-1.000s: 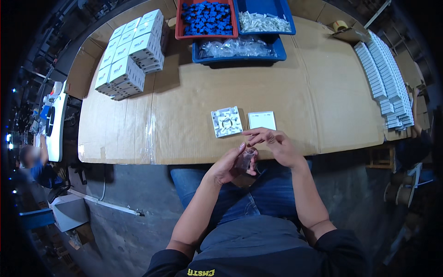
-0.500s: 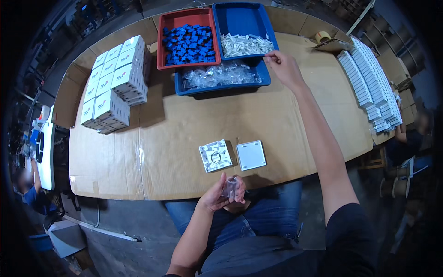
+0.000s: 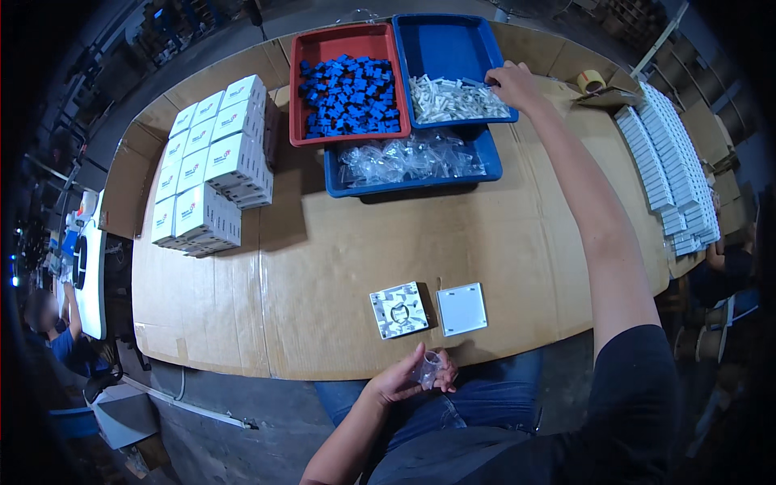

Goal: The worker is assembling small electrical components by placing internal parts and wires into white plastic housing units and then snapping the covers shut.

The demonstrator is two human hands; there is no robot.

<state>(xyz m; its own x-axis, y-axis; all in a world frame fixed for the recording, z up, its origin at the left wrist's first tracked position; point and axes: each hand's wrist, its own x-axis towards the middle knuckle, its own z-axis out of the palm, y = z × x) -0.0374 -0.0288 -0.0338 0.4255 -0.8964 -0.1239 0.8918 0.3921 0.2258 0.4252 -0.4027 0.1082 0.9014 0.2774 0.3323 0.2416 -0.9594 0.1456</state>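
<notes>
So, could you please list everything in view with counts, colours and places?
Table: 1, brown, centre
Red tray: 1, red, far side
Small blocks: many, blue and black, in red tray
Far tray: 1, blue, beside red tray
Slim pieces: many, whitish, in far tray
Near tray: 1, blue, before far tray
Clear parts: many, transparent, in near tray
Boxes: many, white, stacked left
Flat pieces: many, white, stacked right
Tape roll: 1, yellow, far right
Patterned square: 1, white and grey, near edge
Plain square: 1, white, beside it
Side table: 1, white, left
Other people: 2, dark clothes, left and right edges
Held part: 1, transparent, in left hand
Left hand: 1, bare, around held part
Right hand: 1, bare, at far tray's rim
</notes>
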